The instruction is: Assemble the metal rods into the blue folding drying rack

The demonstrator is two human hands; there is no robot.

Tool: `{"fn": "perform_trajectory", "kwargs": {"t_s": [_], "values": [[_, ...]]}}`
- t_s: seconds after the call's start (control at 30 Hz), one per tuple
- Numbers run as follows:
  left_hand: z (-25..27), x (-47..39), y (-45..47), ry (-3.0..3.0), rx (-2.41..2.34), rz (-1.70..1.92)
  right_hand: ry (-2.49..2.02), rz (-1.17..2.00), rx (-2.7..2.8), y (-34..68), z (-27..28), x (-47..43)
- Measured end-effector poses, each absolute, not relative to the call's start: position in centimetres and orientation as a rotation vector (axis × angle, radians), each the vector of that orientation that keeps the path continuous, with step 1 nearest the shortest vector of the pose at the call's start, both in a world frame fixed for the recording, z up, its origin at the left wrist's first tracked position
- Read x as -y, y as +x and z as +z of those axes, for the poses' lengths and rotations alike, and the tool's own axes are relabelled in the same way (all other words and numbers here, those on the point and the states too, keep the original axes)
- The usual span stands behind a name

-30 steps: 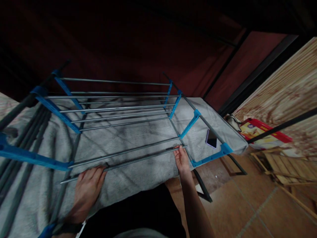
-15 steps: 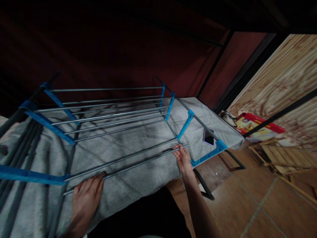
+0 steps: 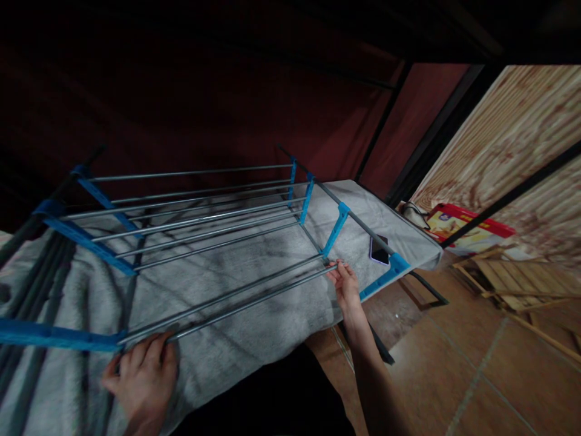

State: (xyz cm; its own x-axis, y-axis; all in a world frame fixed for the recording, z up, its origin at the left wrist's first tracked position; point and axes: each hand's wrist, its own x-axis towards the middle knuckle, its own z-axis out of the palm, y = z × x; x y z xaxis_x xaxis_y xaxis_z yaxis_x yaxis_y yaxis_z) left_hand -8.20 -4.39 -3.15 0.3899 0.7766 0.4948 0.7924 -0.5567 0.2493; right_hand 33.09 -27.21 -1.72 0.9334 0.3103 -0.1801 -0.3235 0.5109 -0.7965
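Note:
A grey metal rod (image 3: 254, 304) spans the near side of a rack, with a hand at each end. My left hand (image 3: 146, 374) is closed over the rod's left end, beside a blue plastic bracket (image 3: 59, 335); its grip hides that end. My right hand (image 3: 345, 282) pinches the right end between thumb and fingers, close to the lower tip of another blue bracket (image 3: 336, 229). Just behind runs a second rod (image 3: 227, 295), roughly parallel and reaching from bracket to bracket. Farther back, several rods of the rack (image 3: 204, 218) sit in blue brackets.
A grey blanket (image 3: 272, 327) lies under the rack. On it rests a phone (image 3: 379, 251), right of my right hand. Several dark tubes (image 3: 34, 290) stand at the left. A red box (image 3: 472, 223) and a wooden slatted piece (image 3: 526, 275) are on the tiled floor at right.
My left hand has slid left along the rod to its end, close to the left bracket. My right hand has shifted slightly right and stays on the rod's tip.

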Motion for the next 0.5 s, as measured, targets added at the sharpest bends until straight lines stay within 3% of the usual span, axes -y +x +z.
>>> {"fn": "perform_trajectory", "kwargs": {"t_s": [0.23,0.5], "values": [[-2.5,4.4,-9.1,-2.585,1.650,-0.932,-0.956,0.349,-0.054,33.6,-1.7,27.8],[-0.1,4.3,-9.1,-2.466,1.991,-1.277,-0.918,0.371,-0.081,33.5,-2.0,27.5]]}}
